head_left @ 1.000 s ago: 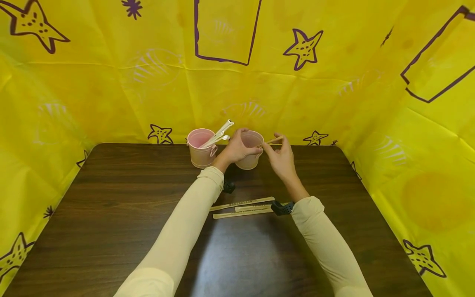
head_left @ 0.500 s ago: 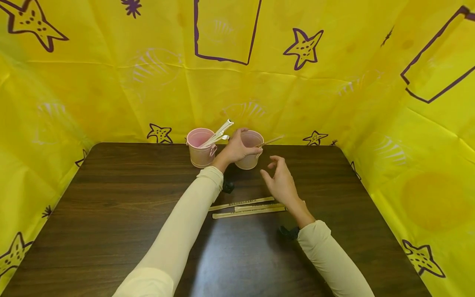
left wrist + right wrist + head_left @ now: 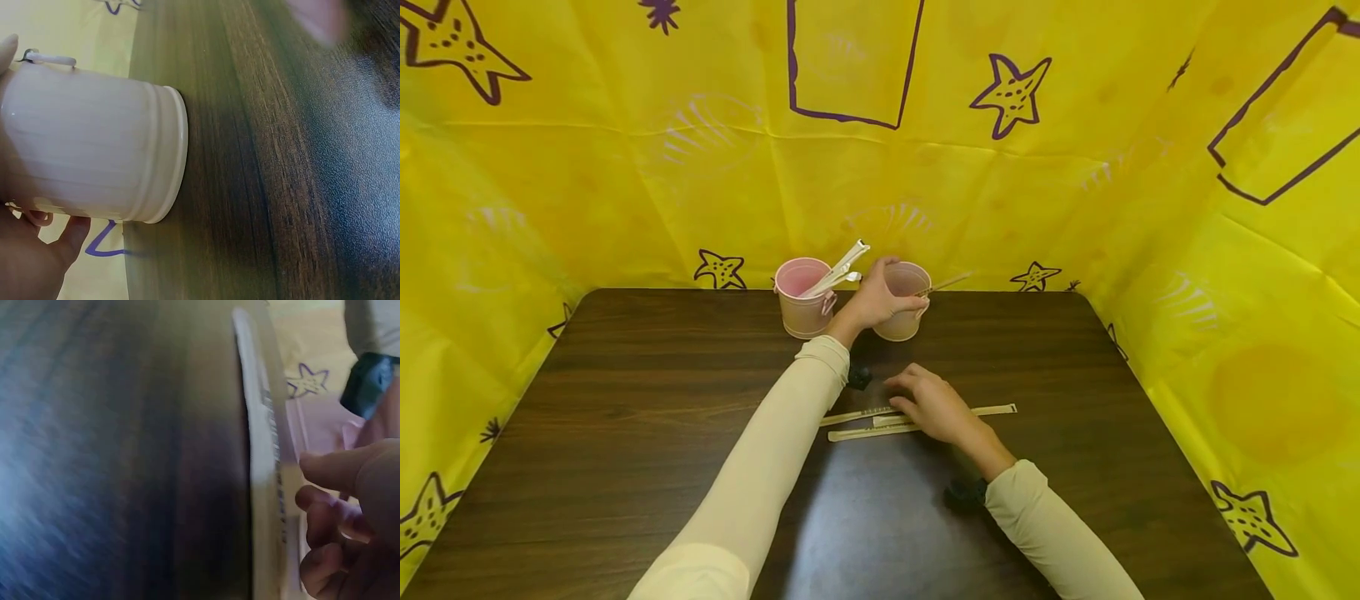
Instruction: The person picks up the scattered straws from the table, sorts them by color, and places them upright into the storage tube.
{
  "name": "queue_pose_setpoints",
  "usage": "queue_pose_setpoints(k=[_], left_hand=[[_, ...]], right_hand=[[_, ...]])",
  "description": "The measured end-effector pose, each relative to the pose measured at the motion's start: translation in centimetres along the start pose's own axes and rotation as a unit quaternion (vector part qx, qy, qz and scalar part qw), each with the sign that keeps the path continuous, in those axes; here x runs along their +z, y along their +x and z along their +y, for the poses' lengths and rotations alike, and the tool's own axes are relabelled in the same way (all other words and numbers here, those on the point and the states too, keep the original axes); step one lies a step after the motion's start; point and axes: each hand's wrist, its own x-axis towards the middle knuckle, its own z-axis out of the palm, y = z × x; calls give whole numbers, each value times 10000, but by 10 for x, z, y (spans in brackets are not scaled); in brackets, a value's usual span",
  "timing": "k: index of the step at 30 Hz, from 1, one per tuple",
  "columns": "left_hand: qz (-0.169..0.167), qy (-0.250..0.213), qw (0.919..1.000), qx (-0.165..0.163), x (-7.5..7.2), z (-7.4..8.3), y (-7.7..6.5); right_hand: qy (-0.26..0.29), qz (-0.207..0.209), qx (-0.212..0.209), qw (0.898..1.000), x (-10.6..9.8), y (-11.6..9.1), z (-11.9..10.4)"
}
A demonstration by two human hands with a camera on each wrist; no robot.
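Two small pink buckets stand near the table's far edge. My left hand (image 3: pixel 876 302) grips the right bucket (image 3: pixel 898 327) at its rim, thumb toward the near side; in the left wrist view this bucket's pale wall (image 3: pixel 81 144) fills the left. A slim tan stick (image 3: pixel 953 281) leans out of its right side. Several slim, printed, paper-wrapped sticks (image 3: pixel 847 435) lie on the table in front. Over them is my right hand (image 3: pixel 931 406), fingers bent loosely and covering part of them. In the right wrist view, my fingertips (image 3: pixel 312 464) are right beside a wrapped stick (image 3: pixel 259 444).
The left bucket (image 3: pixel 805 315) holds a few whitish sticks (image 3: pixel 842 268) that lean right, toward my left hand. A yellow sheet with starfish drawings (image 3: pixel 1015 96) surrounds the dark wooden table (image 3: pixel 625 433) at the back and sides. Dark wrist cameras (image 3: pixel 966 493) hang below my wrists.
My right hand let go of the tan stick at the right bucket, then came back toward me and leftward over the wrapped sticks. My left hand stayed on the bucket.
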Motion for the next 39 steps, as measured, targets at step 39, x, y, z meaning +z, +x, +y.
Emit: queue_pose_setpoints(k=[39], left_hand=[[35, 95, 9999, 12, 1, 0, 0]], right_hand=[[-144, -243, -411, 9988, -31, -16, 16]])
